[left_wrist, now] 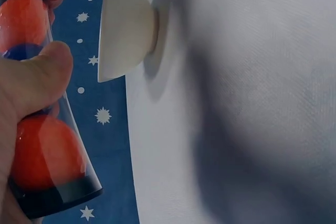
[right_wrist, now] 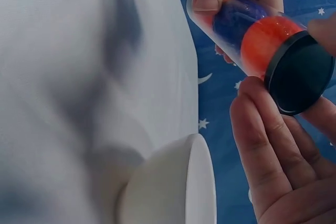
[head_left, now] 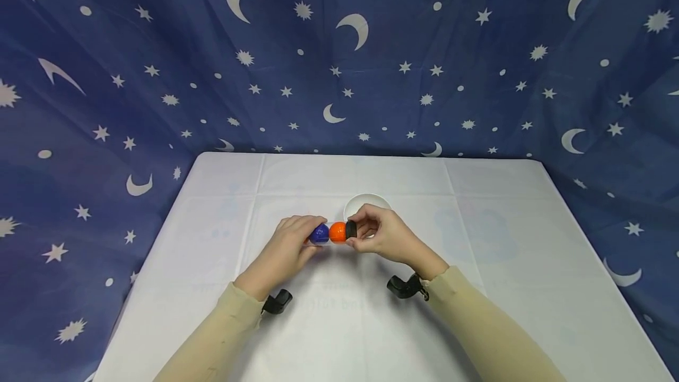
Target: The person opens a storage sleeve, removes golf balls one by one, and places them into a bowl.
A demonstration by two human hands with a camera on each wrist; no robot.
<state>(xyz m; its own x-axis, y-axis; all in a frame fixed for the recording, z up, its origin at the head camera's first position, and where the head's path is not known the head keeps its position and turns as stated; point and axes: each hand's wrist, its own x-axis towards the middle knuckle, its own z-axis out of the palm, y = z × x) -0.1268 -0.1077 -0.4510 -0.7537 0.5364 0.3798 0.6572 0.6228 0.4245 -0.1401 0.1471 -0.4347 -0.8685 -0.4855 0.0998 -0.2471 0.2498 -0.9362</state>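
A clear tube (left_wrist: 79,145) with orange and blue balls inside lies sideways between the two hands, above the table. My left hand (head_left: 286,246) grips its body, thumb across the side. At the tube's right end, my right hand (head_left: 389,236) holds the black cap (right_wrist: 302,72) by its rim between thumb and fingers. An orange ball (head_left: 337,232) sits beside that cap, and a blue ball (head_left: 320,234) comes after it. Another orange ball (left_wrist: 47,153) shows near the black cap at the opposite end. The left hand covers part of the middle.
Just behind the right hand, a white bowl (head_left: 366,198) stands upright on the white-covered table (head_left: 329,335). A blue cloth (head_left: 382,99) with moons and stars hangs behind the table and along its sides. Each wrist carries a black camera mount (head_left: 404,286).
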